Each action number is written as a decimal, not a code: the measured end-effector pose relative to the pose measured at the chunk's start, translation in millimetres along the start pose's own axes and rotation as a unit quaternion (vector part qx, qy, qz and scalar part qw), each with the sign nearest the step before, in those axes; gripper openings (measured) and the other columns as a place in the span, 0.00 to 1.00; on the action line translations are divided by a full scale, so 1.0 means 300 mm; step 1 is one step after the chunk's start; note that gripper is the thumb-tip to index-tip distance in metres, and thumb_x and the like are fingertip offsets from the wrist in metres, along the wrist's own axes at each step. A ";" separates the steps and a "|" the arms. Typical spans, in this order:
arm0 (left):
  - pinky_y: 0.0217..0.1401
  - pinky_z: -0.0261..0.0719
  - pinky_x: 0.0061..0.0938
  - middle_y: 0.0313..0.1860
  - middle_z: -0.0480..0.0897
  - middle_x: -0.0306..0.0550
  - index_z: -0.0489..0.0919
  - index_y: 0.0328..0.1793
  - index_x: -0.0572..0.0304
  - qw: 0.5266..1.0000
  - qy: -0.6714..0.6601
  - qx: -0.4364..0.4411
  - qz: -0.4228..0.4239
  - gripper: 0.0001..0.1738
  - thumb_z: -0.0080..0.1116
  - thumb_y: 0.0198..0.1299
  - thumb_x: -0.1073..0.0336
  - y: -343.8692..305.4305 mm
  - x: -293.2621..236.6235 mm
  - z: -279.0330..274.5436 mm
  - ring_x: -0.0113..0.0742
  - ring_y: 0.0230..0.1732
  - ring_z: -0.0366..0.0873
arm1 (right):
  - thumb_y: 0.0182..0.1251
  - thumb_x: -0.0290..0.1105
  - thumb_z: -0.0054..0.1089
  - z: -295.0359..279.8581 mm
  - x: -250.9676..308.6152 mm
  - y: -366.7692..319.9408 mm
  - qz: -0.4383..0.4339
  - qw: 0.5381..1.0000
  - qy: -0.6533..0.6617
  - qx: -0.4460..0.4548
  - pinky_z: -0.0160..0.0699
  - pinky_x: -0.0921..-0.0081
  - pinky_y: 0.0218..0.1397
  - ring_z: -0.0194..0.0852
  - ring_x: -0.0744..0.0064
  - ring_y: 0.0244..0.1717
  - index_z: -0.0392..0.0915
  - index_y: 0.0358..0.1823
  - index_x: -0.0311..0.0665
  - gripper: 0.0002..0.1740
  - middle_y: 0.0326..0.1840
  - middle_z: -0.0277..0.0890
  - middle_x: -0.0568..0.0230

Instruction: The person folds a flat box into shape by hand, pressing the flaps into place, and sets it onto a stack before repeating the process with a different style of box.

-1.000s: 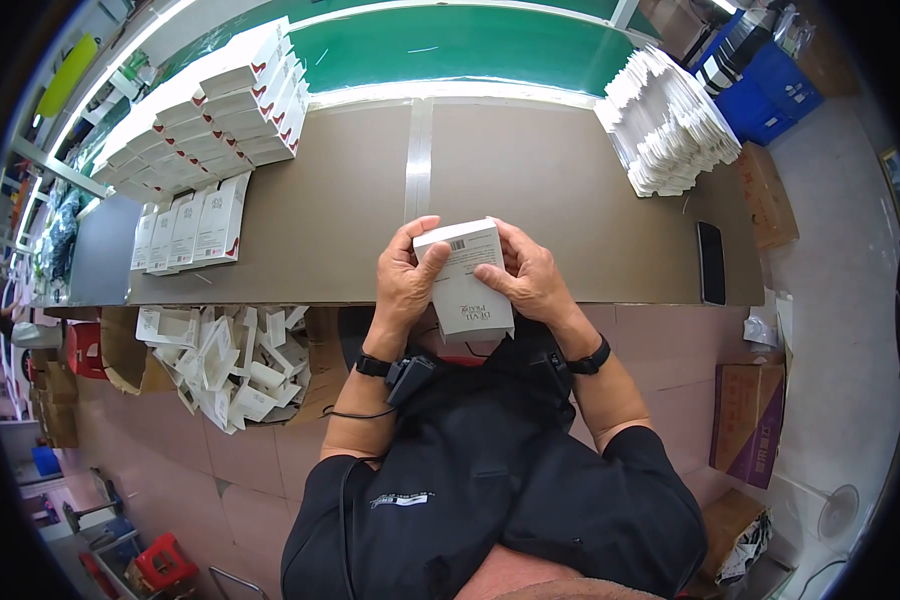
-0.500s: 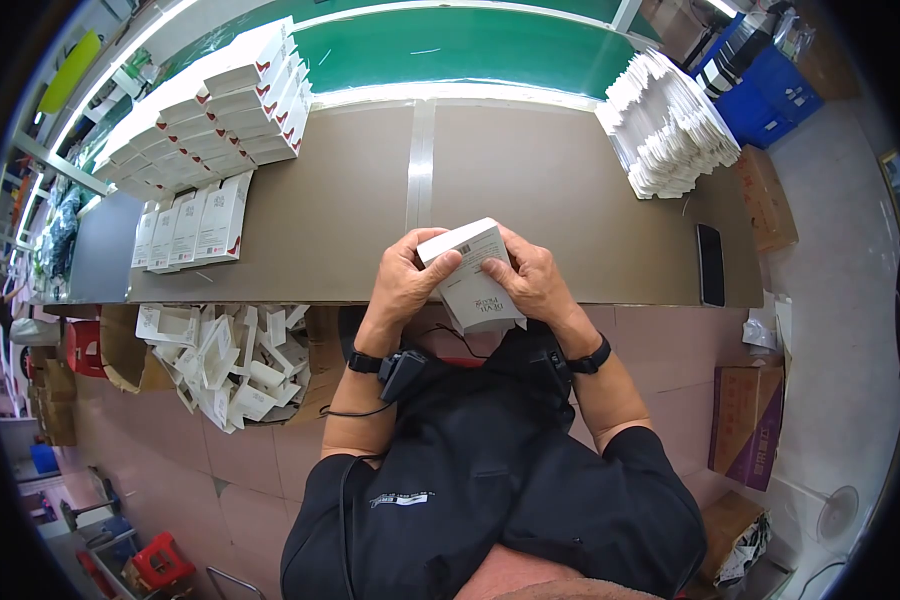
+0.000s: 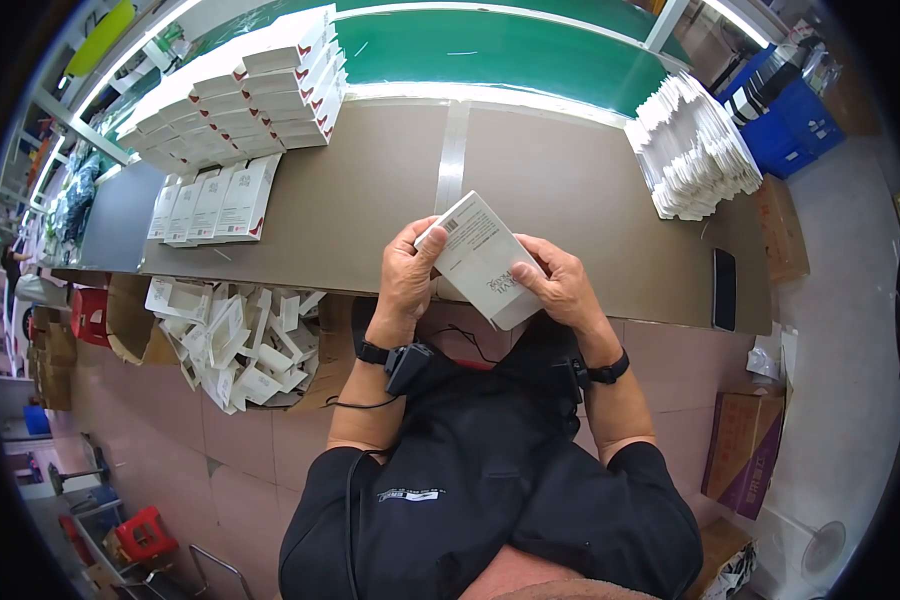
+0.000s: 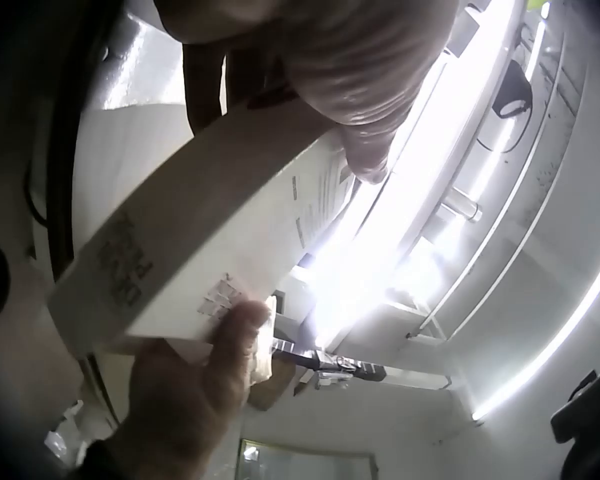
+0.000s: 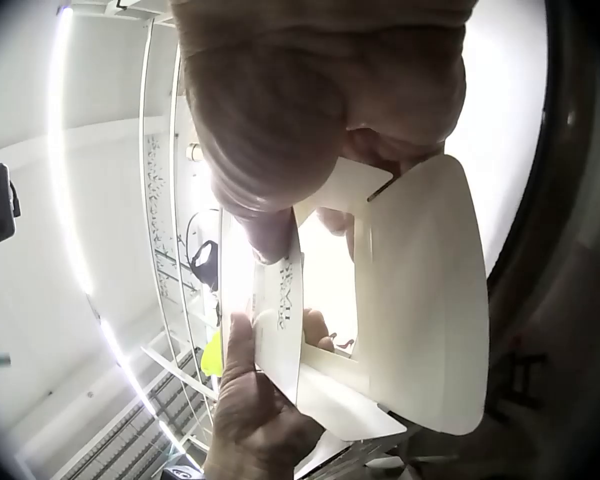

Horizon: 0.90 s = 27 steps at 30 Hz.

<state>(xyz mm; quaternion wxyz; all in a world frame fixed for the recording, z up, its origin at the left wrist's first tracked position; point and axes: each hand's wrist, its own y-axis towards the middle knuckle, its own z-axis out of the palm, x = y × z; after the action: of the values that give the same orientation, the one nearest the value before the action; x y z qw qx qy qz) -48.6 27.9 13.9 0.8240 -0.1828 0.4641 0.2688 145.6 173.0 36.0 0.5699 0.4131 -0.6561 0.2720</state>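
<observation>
Black short-sleeved top, white chest marking, black wrist straps (image 3: 608, 367).

This looks like a packing workshop: a long brown tabletop (image 3: 370, 190) carries a stepped stack of identical white printed cartons (image 3: 290, 75) and an upright bundle of flat white card pieces (image 3: 695, 150). Beneath stands a brown cardboard box heaped with loose white cartons (image 3: 235, 345). Bright tube lights, a blue plastic crate (image 3: 790, 125) and pinkish floor tiles (image 3: 240, 450) surround it.
</observation>
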 end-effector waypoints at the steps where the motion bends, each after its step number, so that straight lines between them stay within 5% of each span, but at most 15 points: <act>1: 0.60 0.82 0.28 0.53 0.85 0.49 0.77 0.66 0.70 1.000 0.010 0.013 -0.006 0.33 0.72 0.65 0.51 0.002 -0.002 -0.006 0.32 0.53 0.83 | 0.77 0.44 0.64 -0.004 0.003 0.003 -0.009 1.000 -0.012 -0.011 0.82 0.73 0.57 0.83 0.73 0.53 0.75 0.69 0.29 0.29 0.58 0.84 0.56; 7: 0.73 0.76 0.39 0.71 0.74 0.57 0.71 0.75 0.64 0.985 0.133 0.091 0.067 0.44 0.77 0.59 0.50 -0.011 -0.077 -0.041 0.41 0.71 0.73 | 0.78 0.46 0.62 -0.030 0.017 0.013 0.013 1.000 -0.008 -0.016 0.83 0.75 0.53 0.83 0.74 0.49 0.82 0.62 0.30 0.26 0.50 0.87 0.58; 10: 0.80 0.66 0.46 0.81 0.62 0.55 0.65 0.81 0.54 0.889 0.376 0.203 0.166 0.55 0.83 0.49 0.50 -0.034 -0.188 -0.036 0.49 0.81 0.60 | 0.77 0.46 0.63 -0.031 0.025 0.018 0.021 1.000 0.012 -0.010 0.83 0.76 0.50 0.84 0.75 0.45 0.84 0.59 0.30 0.25 0.46 0.88 0.60; 11: 0.80 0.66 0.46 0.81 0.62 0.55 0.65 0.81 0.54 0.889 0.375 0.203 0.167 0.55 0.83 0.49 0.50 -0.037 -0.208 -0.035 0.49 0.81 0.60 | 0.77 0.46 0.63 -0.031 0.026 0.019 0.020 1.000 0.012 -0.010 0.83 0.76 0.50 0.84 0.75 0.45 0.84 0.59 0.30 0.25 0.46 0.88 0.60; 14: 0.82 0.64 0.47 0.82 0.61 0.52 0.66 0.81 0.49 0.758 0.558 0.259 0.217 0.59 0.86 0.40 0.52 -0.046 -0.248 -0.035 0.54 0.83 0.58 | 0.77 0.46 0.64 -0.028 0.028 0.023 0.049 0.999 -0.014 0.013 0.83 0.77 0.47 0.84 0.76 0.43 0.84 0.58 0.29 0.25 0.44 0.88 0.60; 23: 0.82 0.62 0.45 0.78 0.65 0.52 0.71 0.77 0.55 0.794 0.519 0.277 0.152 0.55 0.84 0.38 0.56 -0.054 -0.246 -0.089 0.53 0.79 0.62 | 0.76 0.45 0.65 -0.033 0.008 0.035 0.034 0.997 -0.064 0.017 0.83 0.76 0.54 0.83 0.74 0.51 0.80 0.62 0.29 0.26 0.52 0.86 0.58; 27: 0.80 0.66 0.43 0.75 0.68 0.53 0.73 0.75 0.58 0.792 0.542 0.178 0.216 0.52 0.84 0.40 0.54 -0.040 -0.233 -0.180 0.52 0.76 0.65 | 0.76 0.43 0.66 -0.023 -0.009 0.047 -0.026 0.987 -0.085 -0.137 0.82 0.74 0.60 0.80 0.72 0.57 0.74 0.70 0.31 0.30 0.61 0.81 0.56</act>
<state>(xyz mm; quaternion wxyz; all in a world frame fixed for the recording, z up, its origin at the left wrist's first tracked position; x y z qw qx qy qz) -106.9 -30.2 47.7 0.3753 -0.0431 0.9020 0.2092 137.1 186.5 36.6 0.5701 0.3694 -0.7225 0.1287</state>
